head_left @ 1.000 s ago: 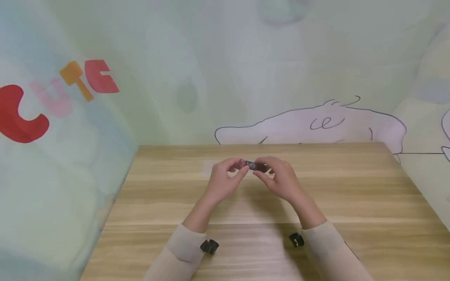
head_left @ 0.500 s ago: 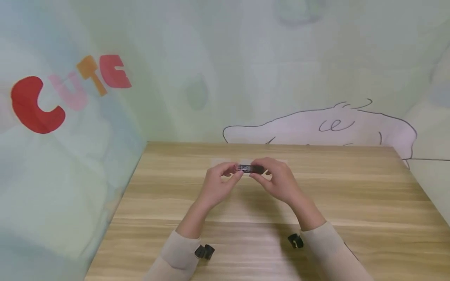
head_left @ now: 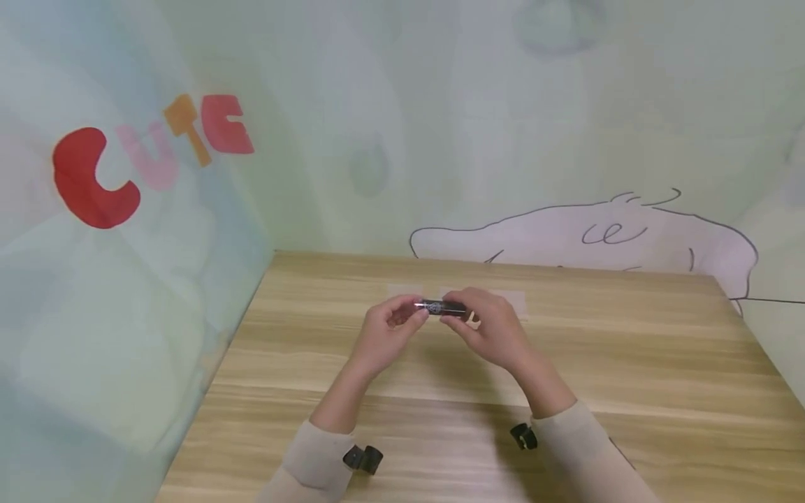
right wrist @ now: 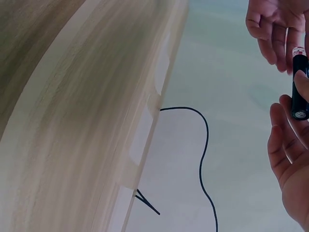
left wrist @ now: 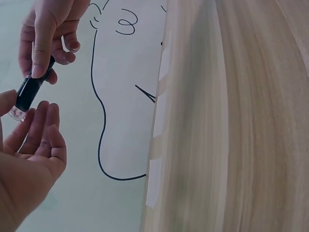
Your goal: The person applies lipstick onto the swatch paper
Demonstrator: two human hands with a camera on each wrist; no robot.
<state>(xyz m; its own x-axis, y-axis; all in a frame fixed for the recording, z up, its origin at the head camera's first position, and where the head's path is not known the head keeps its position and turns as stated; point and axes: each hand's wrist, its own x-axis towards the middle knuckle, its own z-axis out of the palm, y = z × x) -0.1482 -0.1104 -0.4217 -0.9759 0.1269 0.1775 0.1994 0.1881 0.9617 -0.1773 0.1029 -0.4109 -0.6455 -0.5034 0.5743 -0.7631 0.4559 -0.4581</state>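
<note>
A small black tube with a pale printed emblem is held level between both hands above the wooden table. It looks like a lipstick, with a clear end that shows pinkish inside. My left hand pinches the clear left end between thumb and fingers. On the black right end, the thumb and fingers of my right hand grip. The left wrist view shows the tube slanting between the two hands. In the right wrist view, the flat black base of the tube faces the camera, near the right fingers.
Pale strips lie along the far part of the table, behind the hands. A printed cloth backdrop with coloured letters and a cartoon outline rises at the table's far and left edges. A black clip sits at the left sleeve, another black clip at the right.
The tube has turned a little between the fingers, its emblem showing differently. Both hands have shifted slightly left and nearer in the head view, while the backdrop has slid right.
</note>
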